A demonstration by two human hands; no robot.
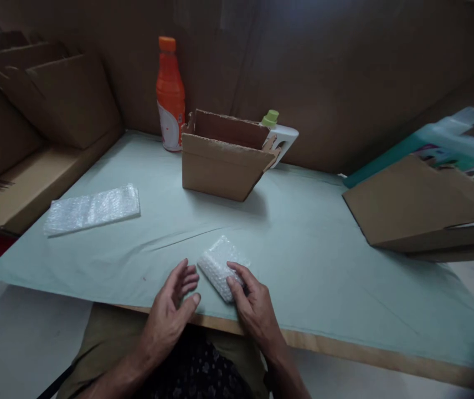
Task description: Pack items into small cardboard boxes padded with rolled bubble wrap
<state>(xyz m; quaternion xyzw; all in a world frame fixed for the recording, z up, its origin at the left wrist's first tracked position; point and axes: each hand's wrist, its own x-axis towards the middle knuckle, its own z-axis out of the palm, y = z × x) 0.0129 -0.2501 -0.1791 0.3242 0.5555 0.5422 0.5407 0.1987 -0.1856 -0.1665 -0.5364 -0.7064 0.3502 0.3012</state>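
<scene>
A small folded piece of bubble wrap (pixel 219 266) lies near the front edge of the cloth-covered table, tilted slightly. My right hand (pixel 253 302) grips its right side, with the thumb and fingers over it; part of the wrap is hidden under them. Just left of the wrap, my left hand (pixel 176 302) is held with fingers apart and nothing in it, not touching the wrap. Farther left lies a longer flat strip of bubble wrap (pixel 94 209).
An open cardboard box (pixel 216 169) stands at the back middle, beside an orange bottle (pixel 170 94) and a white bottle with a green cap (pixel 284 141). Cardboard boxes (pixel 71 100) line the left. At right, another carton (pixel 415 205) sits before a teal jug (pixel 411 147).
</scene>
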